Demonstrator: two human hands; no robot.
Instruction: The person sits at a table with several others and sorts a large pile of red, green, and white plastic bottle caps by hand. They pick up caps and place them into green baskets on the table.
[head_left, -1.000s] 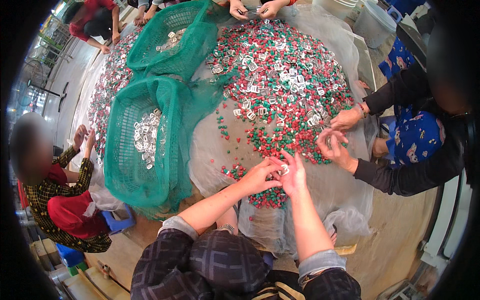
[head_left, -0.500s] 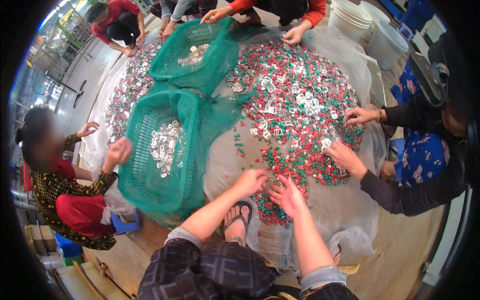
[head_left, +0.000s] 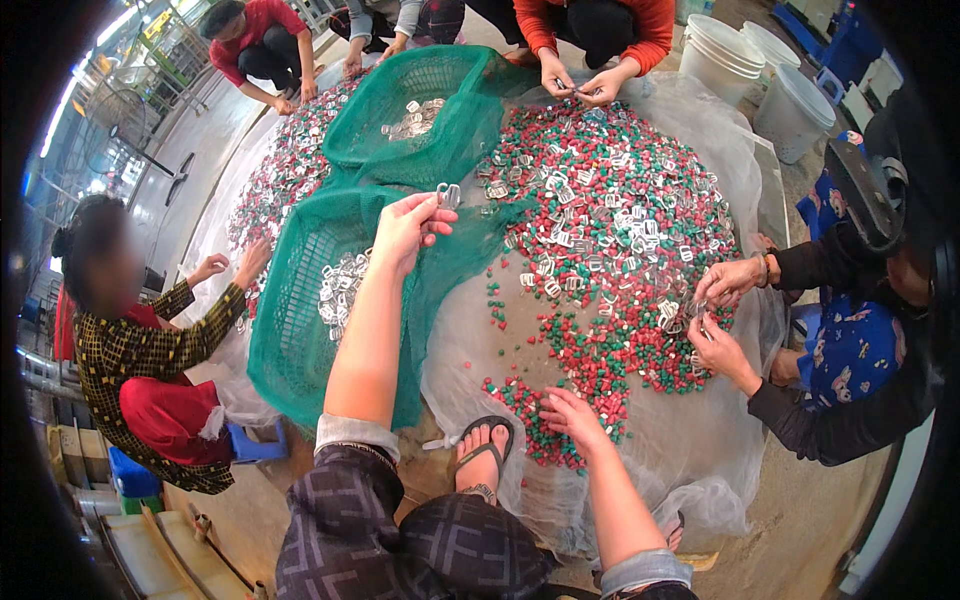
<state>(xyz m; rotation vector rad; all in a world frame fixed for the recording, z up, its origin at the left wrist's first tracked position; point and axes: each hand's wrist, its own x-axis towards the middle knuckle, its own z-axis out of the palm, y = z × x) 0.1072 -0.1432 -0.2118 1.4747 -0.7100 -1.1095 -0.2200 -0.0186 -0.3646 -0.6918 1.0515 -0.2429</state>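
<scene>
My left hand is raised over the right rim of the nearer green basket, pinching a silver metal buckle between thumb and fingers. Loose silver buckles lie inside that basket. Low over the near end of a spread heap of small red and green pieces, my right hand has its fingers apart and nothing visible in it. More buckles are mixed through the heap, mostly toward its far side.
A second green basket with buckles stands behind the first. Co-workers crouch around: one with hands at the heap's right, one in orange sleeves beyond, others left. White buckets stand far right. My sandalled foot borders the sheet.
My left hand has risen from the heap toward the baskets, now showing a buckle. My right hand stays low over the heap. The co-workers at the right and in orange have brought their hands together.
</scene>
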